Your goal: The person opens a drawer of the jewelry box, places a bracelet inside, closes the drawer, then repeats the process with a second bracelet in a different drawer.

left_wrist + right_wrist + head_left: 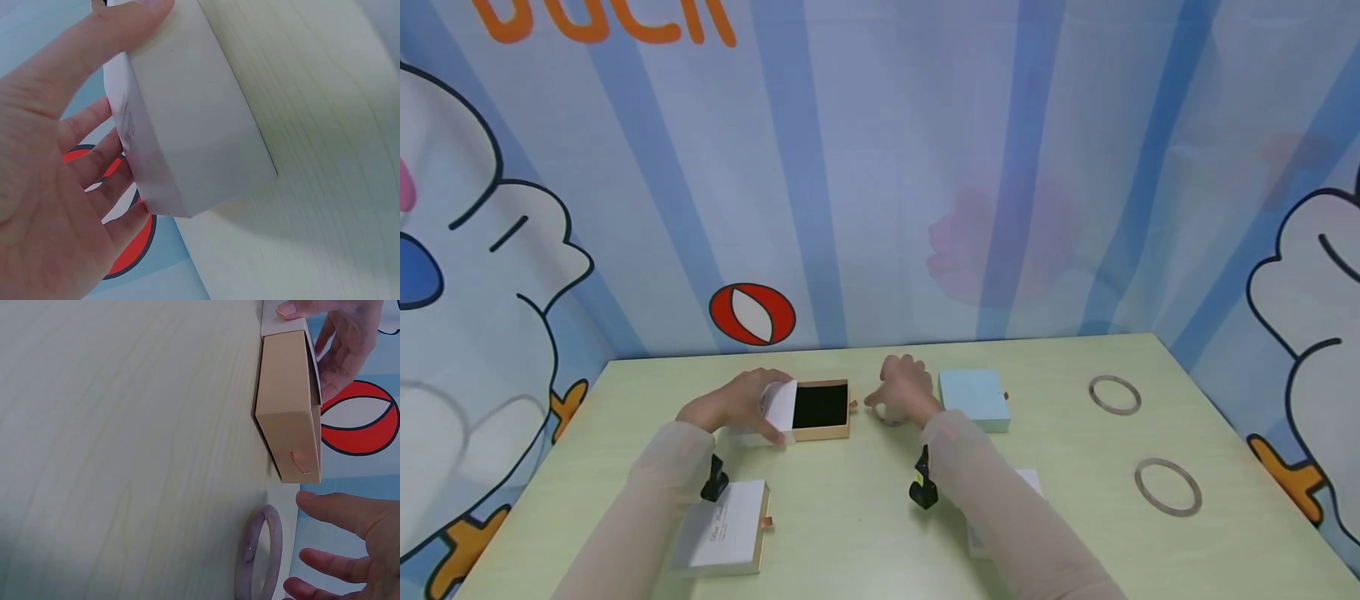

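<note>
My left hand (741,402) grips the white sleeve of a drawer box (780,407), thumb on the near side and fingers on the far side. Out of that sleeve juts a tan drawer (284,378) with a black lining (820,406) and a small ribbon pull (299,464). To the right of the drawer, my right hand (906,390) hovers over a pale mauve bangle (246,565) on the table. Its fingers are spread and hold nothing in the right wrist view. In the head view the hand hides most of this bangle.
A light blue box (973,396) lies right of my right hand. Two more bangles (1093,395) (1168,510) lie on the table's right side. One white box (722,529) sits near the left forearm; another (976,542) is partly under the right forearm. A printed curtain (880,208) stands behind.
</note>
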Available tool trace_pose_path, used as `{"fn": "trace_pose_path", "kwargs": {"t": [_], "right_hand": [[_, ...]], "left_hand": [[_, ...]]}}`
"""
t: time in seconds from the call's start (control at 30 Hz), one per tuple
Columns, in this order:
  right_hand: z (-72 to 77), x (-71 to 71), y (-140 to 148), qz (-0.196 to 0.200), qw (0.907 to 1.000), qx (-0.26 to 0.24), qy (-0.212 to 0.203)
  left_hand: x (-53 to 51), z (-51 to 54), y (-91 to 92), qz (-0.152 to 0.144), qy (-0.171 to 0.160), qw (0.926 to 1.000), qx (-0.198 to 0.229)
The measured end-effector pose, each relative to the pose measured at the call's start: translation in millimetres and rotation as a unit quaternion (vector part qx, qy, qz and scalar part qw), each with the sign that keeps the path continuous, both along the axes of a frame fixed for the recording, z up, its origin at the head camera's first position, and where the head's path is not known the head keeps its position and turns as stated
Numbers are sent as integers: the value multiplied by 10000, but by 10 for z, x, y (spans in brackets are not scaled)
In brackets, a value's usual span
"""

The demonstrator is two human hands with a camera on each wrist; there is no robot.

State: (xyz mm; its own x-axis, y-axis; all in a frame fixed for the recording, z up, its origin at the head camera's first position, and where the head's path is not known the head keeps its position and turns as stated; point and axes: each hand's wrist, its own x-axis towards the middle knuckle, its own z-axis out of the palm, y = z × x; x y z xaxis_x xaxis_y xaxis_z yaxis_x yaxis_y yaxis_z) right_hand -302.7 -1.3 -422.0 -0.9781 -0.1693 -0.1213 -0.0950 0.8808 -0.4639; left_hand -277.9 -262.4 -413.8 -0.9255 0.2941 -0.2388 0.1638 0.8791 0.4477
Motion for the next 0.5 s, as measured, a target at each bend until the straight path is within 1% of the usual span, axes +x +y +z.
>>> {"fn": "trace_pose_path", "kwargs": {"t": [0.27,0.5], "right_hand": [[-52,13,19,-139,9999,24,-18],[-73,31,16,-234,9991,-71,-342]], "left_hand": [[-3,-18,-11,14,21,10000,9],[0,-15,-4,-15,60,10000,17]]}}
